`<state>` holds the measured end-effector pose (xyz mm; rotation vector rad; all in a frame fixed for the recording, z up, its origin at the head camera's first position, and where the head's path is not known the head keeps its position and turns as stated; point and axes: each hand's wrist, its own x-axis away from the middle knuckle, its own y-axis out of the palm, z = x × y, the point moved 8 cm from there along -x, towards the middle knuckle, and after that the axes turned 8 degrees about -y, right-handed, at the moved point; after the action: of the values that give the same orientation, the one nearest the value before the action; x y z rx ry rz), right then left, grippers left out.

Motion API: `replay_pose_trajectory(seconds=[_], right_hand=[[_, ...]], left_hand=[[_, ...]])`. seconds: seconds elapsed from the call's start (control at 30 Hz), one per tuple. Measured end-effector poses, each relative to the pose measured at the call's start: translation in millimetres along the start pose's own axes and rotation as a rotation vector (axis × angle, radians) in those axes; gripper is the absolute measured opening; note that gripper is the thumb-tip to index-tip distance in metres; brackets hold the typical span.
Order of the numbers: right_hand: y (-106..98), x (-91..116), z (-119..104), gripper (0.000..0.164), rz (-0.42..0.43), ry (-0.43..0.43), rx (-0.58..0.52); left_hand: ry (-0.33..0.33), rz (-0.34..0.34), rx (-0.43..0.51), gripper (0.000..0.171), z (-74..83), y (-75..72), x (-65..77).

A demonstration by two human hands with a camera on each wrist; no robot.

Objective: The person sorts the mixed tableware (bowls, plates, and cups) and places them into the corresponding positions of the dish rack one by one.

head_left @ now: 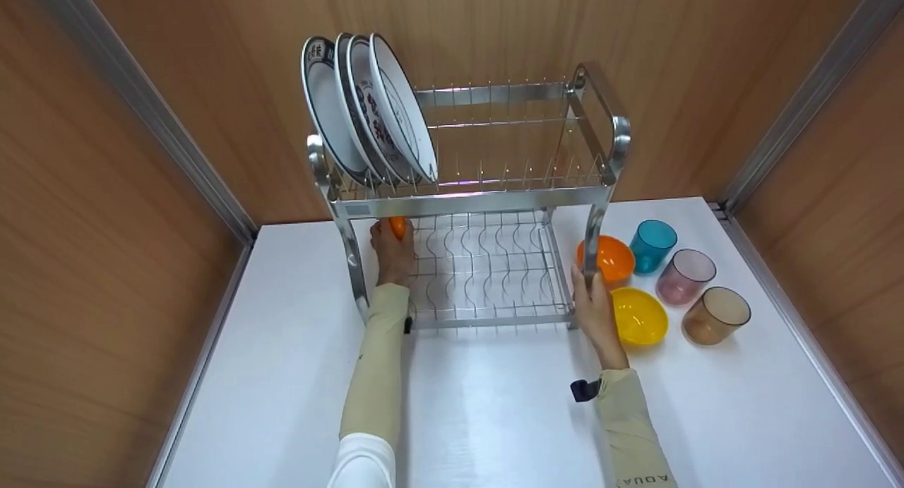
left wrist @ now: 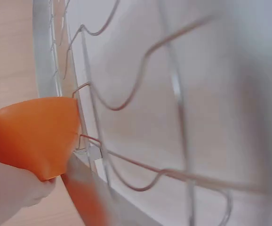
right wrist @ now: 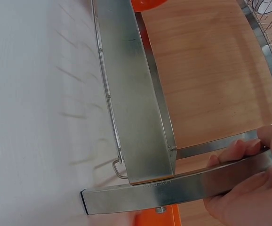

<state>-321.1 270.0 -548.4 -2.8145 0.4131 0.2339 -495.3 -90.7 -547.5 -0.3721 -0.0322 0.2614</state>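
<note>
A two-tier metal dish rack stands on the white table. My left hand reaches under its upper tier, to the left end of the lower wire shelf. It holds an orange bowl, mostly hidden by the hand in the head view; the left wrist view shows it tilted beside the wavy wires. My right hand grips the rack's front right leg, its fingers curled round the metal. Close by that hand are another orange bowl and a yellow bowl.
Several plates stand on edge at the left of the upper tier. Right of the bowls are a teal cup, a pink cup and a brown cup. Wood-grain panels enclose the table's sides and back.
</note>
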Motion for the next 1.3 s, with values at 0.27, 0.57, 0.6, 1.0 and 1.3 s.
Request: replay_pose_trajectory(seconds=[0.27, 0.57, 0.6, 1.0, 1.3], right_hand=[[4, 2, 3, 0.043, -0.010, 0.016, -0.022], [6, 2, 2, 0.042, -0.009, 0.017, -0.018], [6, 1, 2, 0.042, -0.011, 0.020, -0.019], [7, 0, 1, 0.044, -0.027, 0.034, -0.008], [0, 2, 0, 0.045, -0.058, 0.063, -0.027]], left_hand=[[0.015, -0.047, -0.078, 0.050, -2.0, -2.5, -1.0], [0.014, -0.144, -0.096, 0.051, -1.0, -3.9, 1.8], [0.002, -0.151, -0.094, 0.051, -1.3, -4.0, 1.9], [-0.009, -0.047, -0.057, 0.055, 0.8, -8.7, -4.8], [0.117, 0.084, -0.061, 0.049, 26.1, -14.1, 7.6]])
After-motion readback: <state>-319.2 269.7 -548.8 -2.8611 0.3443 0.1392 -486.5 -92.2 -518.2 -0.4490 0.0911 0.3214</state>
